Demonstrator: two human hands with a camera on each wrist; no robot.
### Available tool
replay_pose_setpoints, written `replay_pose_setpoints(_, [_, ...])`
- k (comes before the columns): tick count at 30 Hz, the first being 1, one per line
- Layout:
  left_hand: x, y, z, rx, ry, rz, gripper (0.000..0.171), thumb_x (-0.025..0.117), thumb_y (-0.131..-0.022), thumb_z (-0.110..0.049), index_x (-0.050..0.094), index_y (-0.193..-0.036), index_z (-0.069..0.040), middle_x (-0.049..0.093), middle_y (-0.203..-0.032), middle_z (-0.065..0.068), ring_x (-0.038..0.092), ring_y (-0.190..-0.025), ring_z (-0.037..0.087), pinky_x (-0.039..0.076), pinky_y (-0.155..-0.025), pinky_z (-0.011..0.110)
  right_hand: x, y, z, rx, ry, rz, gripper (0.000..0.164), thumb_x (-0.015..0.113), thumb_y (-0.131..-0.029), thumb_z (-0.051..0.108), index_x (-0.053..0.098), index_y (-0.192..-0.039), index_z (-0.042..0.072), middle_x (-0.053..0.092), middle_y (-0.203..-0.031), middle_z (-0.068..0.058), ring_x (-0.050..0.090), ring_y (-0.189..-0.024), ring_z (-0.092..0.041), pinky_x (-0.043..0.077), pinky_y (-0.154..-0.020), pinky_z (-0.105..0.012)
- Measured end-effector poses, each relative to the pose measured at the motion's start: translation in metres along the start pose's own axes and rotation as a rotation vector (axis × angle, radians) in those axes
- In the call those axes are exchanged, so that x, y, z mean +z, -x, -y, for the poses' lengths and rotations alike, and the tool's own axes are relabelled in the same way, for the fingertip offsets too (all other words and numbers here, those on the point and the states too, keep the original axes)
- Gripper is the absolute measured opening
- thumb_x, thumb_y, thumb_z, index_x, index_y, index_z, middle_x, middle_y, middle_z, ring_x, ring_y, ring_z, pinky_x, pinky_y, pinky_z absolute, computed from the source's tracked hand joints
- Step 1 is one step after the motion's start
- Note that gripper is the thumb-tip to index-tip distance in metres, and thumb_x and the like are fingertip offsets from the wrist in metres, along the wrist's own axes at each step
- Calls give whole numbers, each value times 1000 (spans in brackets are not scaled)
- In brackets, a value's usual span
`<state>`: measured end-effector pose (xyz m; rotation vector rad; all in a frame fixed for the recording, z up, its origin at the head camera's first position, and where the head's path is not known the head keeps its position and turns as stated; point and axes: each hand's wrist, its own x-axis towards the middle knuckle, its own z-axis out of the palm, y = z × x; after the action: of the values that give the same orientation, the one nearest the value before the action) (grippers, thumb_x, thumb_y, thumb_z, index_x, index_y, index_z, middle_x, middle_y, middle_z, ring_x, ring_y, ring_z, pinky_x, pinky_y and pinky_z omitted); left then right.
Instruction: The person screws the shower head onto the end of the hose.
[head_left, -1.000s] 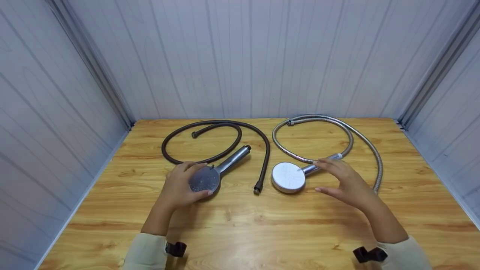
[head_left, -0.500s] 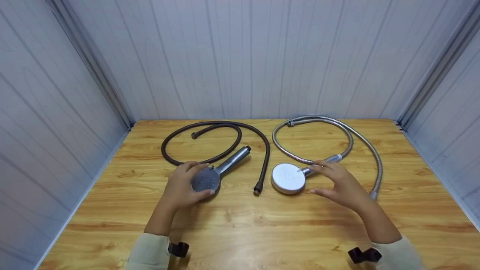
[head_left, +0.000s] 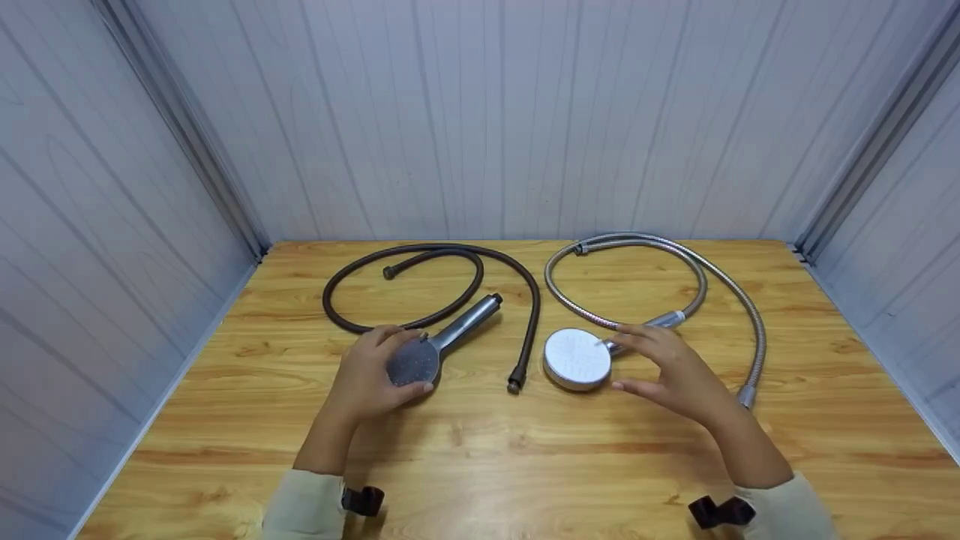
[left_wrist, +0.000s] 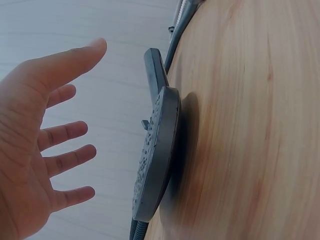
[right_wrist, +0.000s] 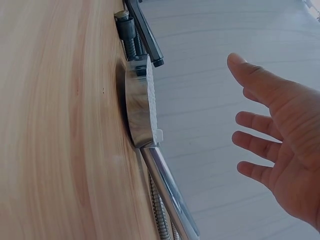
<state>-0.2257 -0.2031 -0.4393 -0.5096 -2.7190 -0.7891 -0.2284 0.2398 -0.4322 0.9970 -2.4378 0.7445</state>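
Two handheld shower heads lie face up on the wooden table. My left hand [head_left: 371, 379] hovers over the dark grey shower head [head_left: 414, 365], thumb and fingers spread; the left wrist view shows air between the hand [left_wrist: 45, 140] and the shower head [left_wrist: 157, 155]. A small tab stands on its rim. To the right, my right hand [head_left: 671, 375] is above the handle of the chrome shower head [head_left: 577, 358] with its white face. In the right wrist view the spread fingers [right_wrist: 257, 150] are apart from that shower head [right_wrist: 140, 102]. Neither hand holds anything.
Behind the dark shower head a dark brown hose [head_left: 535, 300] lies in a loop, one end near the table's middle. A silver metal hose [head_left: 759, 330] coils behind the chrome one. Pale panel walls [head_left: 480, 120] enclose the wooden table [head_left: 517, 465] at the back and sides.
Both hands have drifted slightly inward, the left to the right and the right to the left. More of the silver hose's near end shows. The shower heads and hoses have stayed put.
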Motion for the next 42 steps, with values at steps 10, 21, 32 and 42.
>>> replay_pose_setpoints(10, [6,-3,-3,11,15,-12,72,87,-69,-42,61,-133,-22,55,-132,11,49,-121,35,35,-97,60,5,-7,4,3,-39,-9,61,88,-69,20,66,-124,7,61,-129,-12,54,-118,-35,43,-94,-55])
replay_pose_setpoints(21, [15,-8,-2,29,56,-15,72,86,-71,-38,60,-135,-20,55,-131,9,49,-120,33,38,-96,57,13,-14,10,13,-66,21,62,89,-68,15,66,-125,6,60,-130,-11,53,-121,-33,42,-97,-54])
replay_pose_setpoints(32, [22,-15,-1,39,93,-32,68,88,-69,-36,63,-130,-18,57,-128,10,52,-115,32,46,-89,51,22,-19,12,-10,-87,37,58,86,-72,17,66,-125,8,61,-129,-13,53,-121,-31,42,-95,-53])
replay_pose_setpoints(42, [25,-24,-1,53,75,-18,68,85,-72,-42,62,-132,-20,57,-128,11,53,-113,32,44,-88,52,34,-24,14,-31,-86,23,48,84,-76,13,68,-120,7,63,-124,-13,54,-118,-31,42,-96,-51])
